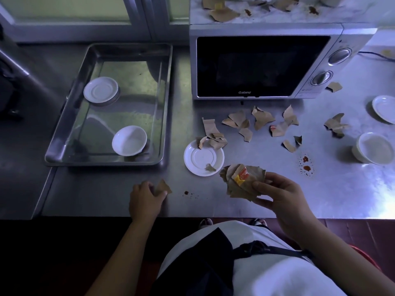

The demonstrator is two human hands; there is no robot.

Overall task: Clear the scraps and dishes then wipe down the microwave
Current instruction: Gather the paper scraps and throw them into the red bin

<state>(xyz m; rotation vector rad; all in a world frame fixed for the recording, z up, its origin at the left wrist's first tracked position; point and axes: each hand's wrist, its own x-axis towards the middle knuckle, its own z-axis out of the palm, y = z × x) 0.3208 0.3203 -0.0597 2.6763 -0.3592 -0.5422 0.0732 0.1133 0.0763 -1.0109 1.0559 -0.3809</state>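
Hands gripping torn paper.
At 7 o'clock, left hand [147, 199] pinches a scrap [163, 186]; at 5 o'clock, right hand [284, 195] clutches a wad [239, 182].

Your right hand [284, 195] grips a scrap wad [241, 180]; your left hand [145, 198] pinches one brown scrap [162, 186] on the steel counter [320, 189].

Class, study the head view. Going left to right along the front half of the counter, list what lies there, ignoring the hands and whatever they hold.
Metal tray → white saucer → red sauce spots → white bowl. The loose paper scraps overlap these, so they are left out.
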